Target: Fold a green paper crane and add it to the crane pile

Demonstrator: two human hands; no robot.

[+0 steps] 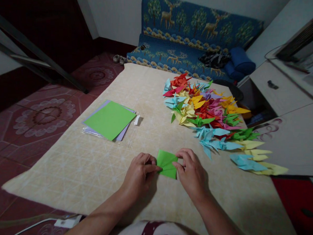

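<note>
A small folded square of green paper [167, 161] is held between my two hands, low over the near middle of the table. My left hand [142, 168] pinches its left edge between thumb and fingers. On the opposite side, my right hand [189, 168] grips the right edge, its thumb lying on the paper's face. Creases run across the square. Farther off to the left lies a stack of flat square sheets [109, 120], green on top with lilac below, partly on clear plastic wrapping. Folded paper cranes [197, 107] in many colours cover the table's right side.
The table [78, 175] wears a pale patterned cloth. A white paper scrap [137, 120] lies beside the stack. Behind stands a blue sofa [179, 44] with deer patterns. A cabinet [281, 92] borders the right, and a power strip [67, 221] sits below the near left edge.
</note>
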